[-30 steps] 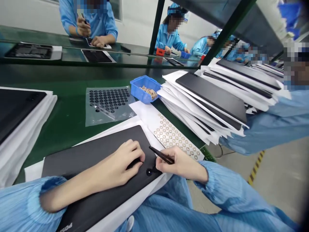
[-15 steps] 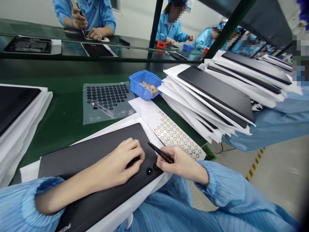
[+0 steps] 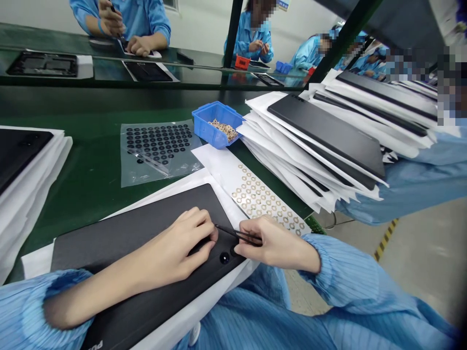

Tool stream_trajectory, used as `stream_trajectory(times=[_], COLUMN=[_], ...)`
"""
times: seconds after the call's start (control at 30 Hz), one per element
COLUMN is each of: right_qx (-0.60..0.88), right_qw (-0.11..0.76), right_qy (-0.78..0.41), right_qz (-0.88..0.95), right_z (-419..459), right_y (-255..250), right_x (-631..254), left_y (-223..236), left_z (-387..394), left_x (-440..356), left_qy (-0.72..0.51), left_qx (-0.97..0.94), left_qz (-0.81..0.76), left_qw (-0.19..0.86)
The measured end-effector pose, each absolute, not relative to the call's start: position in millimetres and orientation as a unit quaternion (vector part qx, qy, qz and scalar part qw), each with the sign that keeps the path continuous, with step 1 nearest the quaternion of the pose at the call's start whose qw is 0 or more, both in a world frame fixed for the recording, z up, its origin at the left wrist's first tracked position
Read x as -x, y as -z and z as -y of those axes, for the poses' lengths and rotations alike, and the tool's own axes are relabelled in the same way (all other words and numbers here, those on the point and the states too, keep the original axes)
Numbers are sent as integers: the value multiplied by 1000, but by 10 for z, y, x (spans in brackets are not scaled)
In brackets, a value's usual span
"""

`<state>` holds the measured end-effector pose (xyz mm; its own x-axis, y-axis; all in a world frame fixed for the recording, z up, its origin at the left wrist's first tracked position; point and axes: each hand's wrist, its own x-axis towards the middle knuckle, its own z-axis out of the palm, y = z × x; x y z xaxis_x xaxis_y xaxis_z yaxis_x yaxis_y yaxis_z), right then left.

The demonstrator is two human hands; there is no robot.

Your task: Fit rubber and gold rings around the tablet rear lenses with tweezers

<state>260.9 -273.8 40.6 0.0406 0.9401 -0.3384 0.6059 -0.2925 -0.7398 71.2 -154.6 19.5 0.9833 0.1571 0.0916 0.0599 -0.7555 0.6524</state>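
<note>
A dark flat panel (image 3: 120, 248) lies on white paper at the table's near edge. My left hand (image 3: 178, 245) rests on it near the right corner, fingers curled and pressed down, holding nothing. My right hand (image 3: 270, 243) pinches black tweezers (image 3: 233, 232), whose tips point left and nearly meet my left fingertips. Two small round holes (image 3: 224, 257) show in the panel just below the tweezers. A white sheet with rows of gold rings (image 3: 262, 201) lies right beside my right hand.
A clear sheet of black round stickers (image 3: 158, 146) and a blue bin of small parts (image 3: 217, 121) sit further back. A tilted stack of panels and paper (image 3: 321, 141) stands right, another stack (image 3: 25, 170) left. A neighbour's blue sleeve (image 3: 419, 175) is at right; other workers sit beyond the conveyor.
The tweezers swung from pointing up-left to lying nearly level, tips reaching toward my left fingertips. My left hand stayed put on the panel.
</note>
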Motion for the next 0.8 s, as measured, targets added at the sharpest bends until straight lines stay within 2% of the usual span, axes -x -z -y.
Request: stream_trajectory(times=[0.2, 0.3, 0.53, 0.8], right_qx=[645, 602, 535, 567], right_qw=[491, 585, 614, 605], right_qy=[-316, -316, -338, -278], right_qz=[492, 442, 471, 485], right_z=[3008, 3117, 3172, 3193], right_y=[-252, -140, 26, 107], right_x=[-2578, -2476, -2381, -2331], left_y=[-270, -283, -257, -282], left_z=[1624, 1644, 1615, 1607], left_x=[-697, -705, -708, -712], left_qy=[-33, -32, -18, -24], left_qx=[-973, -981, -977, -974], left_qz=[11, 22, 19, 21], left_qw=[230, 190, 211, 226])
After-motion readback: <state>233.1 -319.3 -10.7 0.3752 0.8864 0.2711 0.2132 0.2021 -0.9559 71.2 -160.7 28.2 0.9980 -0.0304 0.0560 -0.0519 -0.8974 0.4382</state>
